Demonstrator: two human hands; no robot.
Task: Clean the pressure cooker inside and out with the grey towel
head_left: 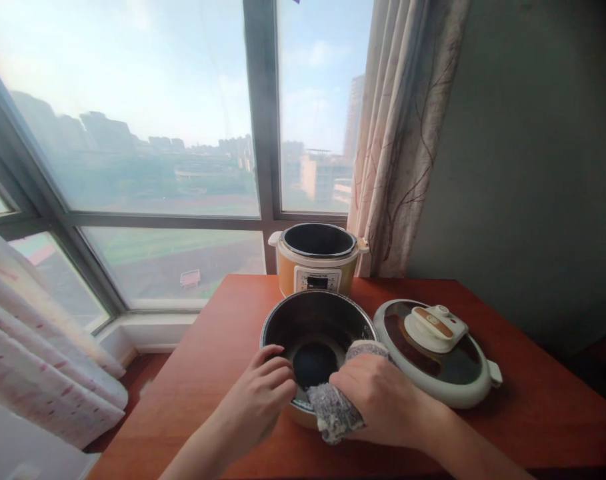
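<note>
Right hand (377,395) closed around a bunched gray fuzzy cloth (335,412); one cloth end sticks out on the near left of the fist, another bulges out just beyond the knuckles. Cloth sits over the near-right rim of a dark inner pot (327,310), which opens upward directly in front of and between both hands. Left hand (263,390) at the pot's near-left rim, fingers half curled; can't tell how firmly it grips. Farther off, past the pot from both hands: cooker body (289,267), gold-orange with white trim, top open, control panel (317,280) facing the hands. To the right of the right hand and slightly beyond it: round lid (457,392) lying flat, pale rim, dark see-through middle, white-and-brown handle (435,327) up. Reddish-brown table (183,400) under everything below the hands. Window (147,167) ahead of the left hand, patterned curtain (397,147) beyond the right.
</note>
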